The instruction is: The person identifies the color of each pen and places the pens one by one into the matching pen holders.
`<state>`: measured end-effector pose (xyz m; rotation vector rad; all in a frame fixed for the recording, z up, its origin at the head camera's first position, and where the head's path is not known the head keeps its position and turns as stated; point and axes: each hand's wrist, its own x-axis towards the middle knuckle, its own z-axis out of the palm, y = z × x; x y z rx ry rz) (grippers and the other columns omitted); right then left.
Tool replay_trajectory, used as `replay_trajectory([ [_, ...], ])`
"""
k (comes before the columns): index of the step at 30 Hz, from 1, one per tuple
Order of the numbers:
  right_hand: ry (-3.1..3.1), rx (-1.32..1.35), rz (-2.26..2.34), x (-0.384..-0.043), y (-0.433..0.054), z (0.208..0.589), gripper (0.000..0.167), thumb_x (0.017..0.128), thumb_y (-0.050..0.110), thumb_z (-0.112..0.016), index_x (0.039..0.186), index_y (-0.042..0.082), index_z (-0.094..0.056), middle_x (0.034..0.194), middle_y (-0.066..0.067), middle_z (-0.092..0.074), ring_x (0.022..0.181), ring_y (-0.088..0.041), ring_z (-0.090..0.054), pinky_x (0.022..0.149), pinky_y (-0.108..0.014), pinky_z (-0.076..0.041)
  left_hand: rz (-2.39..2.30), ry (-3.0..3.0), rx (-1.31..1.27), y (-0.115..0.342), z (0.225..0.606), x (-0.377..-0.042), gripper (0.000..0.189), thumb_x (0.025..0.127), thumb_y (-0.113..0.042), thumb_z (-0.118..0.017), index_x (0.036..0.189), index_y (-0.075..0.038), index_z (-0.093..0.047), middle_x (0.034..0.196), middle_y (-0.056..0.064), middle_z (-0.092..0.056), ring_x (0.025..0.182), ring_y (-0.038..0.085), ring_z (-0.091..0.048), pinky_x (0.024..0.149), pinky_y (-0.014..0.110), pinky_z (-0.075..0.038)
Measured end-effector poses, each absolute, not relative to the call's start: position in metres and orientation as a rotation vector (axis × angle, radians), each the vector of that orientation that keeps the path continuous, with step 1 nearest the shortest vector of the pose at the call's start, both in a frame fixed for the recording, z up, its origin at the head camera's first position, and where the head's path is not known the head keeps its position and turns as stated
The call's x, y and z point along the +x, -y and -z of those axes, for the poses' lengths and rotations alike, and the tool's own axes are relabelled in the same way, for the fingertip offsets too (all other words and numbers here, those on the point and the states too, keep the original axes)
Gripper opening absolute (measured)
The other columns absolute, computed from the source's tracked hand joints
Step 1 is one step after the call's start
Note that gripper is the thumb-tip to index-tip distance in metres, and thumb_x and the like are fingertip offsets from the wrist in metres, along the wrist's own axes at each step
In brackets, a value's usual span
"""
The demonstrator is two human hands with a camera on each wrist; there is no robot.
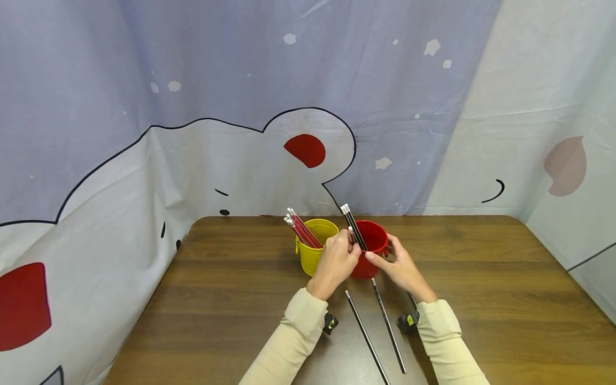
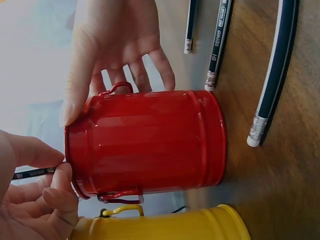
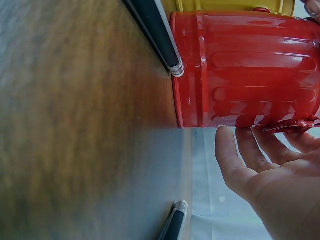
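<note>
A red metal bucket point(image 1: 366, 266) stands upright on the table. Several black pencils point(image 1: 353, 227) lean in it with their white erasers up. At its left rim my left hand point(image 1: 335, 261) pinches another black pencil point(image 2: 32, 173) between thumb and fingertips. My right hand point(image 1: 401, 270) rests against the bucket's right side. Its thumb lies at the rim and its fingers point(image 3: 247, 150) stretch out fairly straight along the wall, near the small handle. Touching on the left is a yellow bucket point(image 1: 310, 259) with several red pencils point(image 1: 303, 230) in it.
Black pencils lie on the wooden table point(image 1: 231, 315) in front of the red bucket: one on the left point(image 1: 366, 334), one in the middle point(image 1: 389, 326) and one partly hidden under the right wrist point(image 1: 412, 300). A patterned curtain point(image 1: 231, 176) hangs behind the table.
</note>
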<state>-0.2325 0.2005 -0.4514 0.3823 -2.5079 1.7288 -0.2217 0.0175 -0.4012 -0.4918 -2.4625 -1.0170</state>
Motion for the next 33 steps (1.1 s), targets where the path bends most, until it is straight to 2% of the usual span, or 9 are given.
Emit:
replay_trajectory([
  [6,2.511,0.383,-1.717,-0.232,-0.200,0.451,0.065,0.084,0.031,-0.067,0.137,0.013,-0.034,0.131,-0.012,-0.046,0.115,-0.032,-0.044,0.088,-0.047,-0.041,1.030,2.511,-0.476,-0.017,0.397,-0.221,0.006,0.084,-0.009,-0.055,0.080,-0.005,-0.053,0.064,-0.001,-0.045,0.054,0.010,-0.043,0.047,0.016,-0.035],
  [13,2.524,0.377,-1.726,-0.230,-0.199,0.448,0.064,0.084,0.030,-0.067,0.136,0.013,-0.034,0.131,-0.012,-0.046,0.115,-0.031,-0.044,0.088,-0.046,-0.042,1.091,2.491,-0.389,-0.017,0.399,-0.215,0.010,0.083,-0.011,-0.060,0.082,-0.003,-0.055,0.067,0.002,-0.050,0.056,0.010,-0.045,0.048,0.015,-0.038],
  [17,2.521,0.373,-1.750,-0.223,-0.196,0.435,0.064,0.084,0.025,-0.067,0.136,0.009,-0.034,0.132,-0.016,-0.045,0.116,-0.035,-0.043,0.089,-0.050,-0.041,1.104,2.461,-0.332,-0.015,0.402,-0.205,0.015,0.083,-0.013,-0.062,0.085,0.001,-0.056,0.067,0.003,-0.052,0.057,0.010,-0.047,0.050,0.015,-0.040],
  [19,2.518,0.377,-1.757,-0.219,-0.193,0.428,0.064,0.084,0.023,-0.067,0.136,0.006,-0.034,0.132,-0.018,-0.045,0.116,-0.037,-0.042,0.089,-0.052,-0.040,1.121,2.461,-0.301,-0.013,0.405,-0.199,0.016,0.082,-0.014,-0.063,0.084,0.001,-0.057,0.063,0.002,-0.051,0.054,0.009,-0.046,0.047,0.016,-0.039],
  [23,2.512,0.397,-1.759,-0.219,-0.193,0.427,0.064,0.085,0.021,-0.066,0.137,0.005,-0.033,0.133,-0.019,-0.043,0.117,-0.038,-0.042,0.090,-0.054,-0.040,1.115,2.573,-0.239,-0.010,0.415,-0.186,0.020,0.080,-0.014,-0.063,0.065,-0.005,-0.052,0.051,-0.005,-0.038,0.042,0.007,-0.036,0.036,0.017,-0.029],
  [27,2.509,0.403,-1.755,-0.229,-0.198,0.442,0.065,0.085,0.026,-0.066,0.138,0.009,-0.033,0.134,-0.015,-0.043,0.120,-0.033,-0.041,0.093,-0.053,-0.039,1.088,2.829,-0.215,-0.011,0.426,-0.175,0.035,0.078,-0.014,-0.067,0.052,-0.011,-0.043,0.048,-0.006,-0.026,0.039,0.009,-0.028,0.034,0.021,-0.023],
  [33,2.509,0.421,-1.737,-0.235,-0.201,0.455,0.067,0.085,0.031,-0.065,0.139,0.013,-0.031,0.134,-0.012,-0.043,0.121,-0.032,-0.041,0.095,-0.053,-0.039,1.110,3.102,-0.138,-0.017,0.435,-0.161,0.033,0.074,-0.015,-0.073,0.049,-0.008,-0.051,0.039,-0.003,-0.036,0.033,0.011,-0.037,0.033,0.023,-0.029],
])
